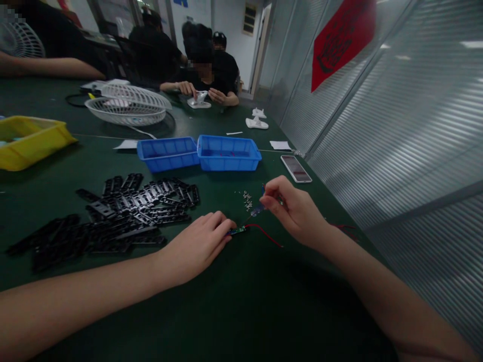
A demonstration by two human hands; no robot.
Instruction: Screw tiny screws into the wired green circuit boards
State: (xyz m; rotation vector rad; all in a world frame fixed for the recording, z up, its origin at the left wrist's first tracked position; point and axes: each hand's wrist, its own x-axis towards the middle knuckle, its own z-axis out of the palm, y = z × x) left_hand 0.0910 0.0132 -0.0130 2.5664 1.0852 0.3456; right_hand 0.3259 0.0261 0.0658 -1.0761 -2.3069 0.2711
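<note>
My left hand rests on the green table with its fingers closed on a small circuit board. A red wire runs from the board's right end and curves over the tabletop. In my right hand is a screwdriver with a clear bluish handle, pinched between thumb and fingers. Its shaft slants down to the left, with the tip at or just over the board; contact is too small to make out. Small screws lie scattered just beyond the board.
Black plastic strips are heaped at left. Two blue bins stand behind, a yellow bin far left. A phone lies near the right edge. Beyond are white fan guards and a co-worker handling a white part.
</note>
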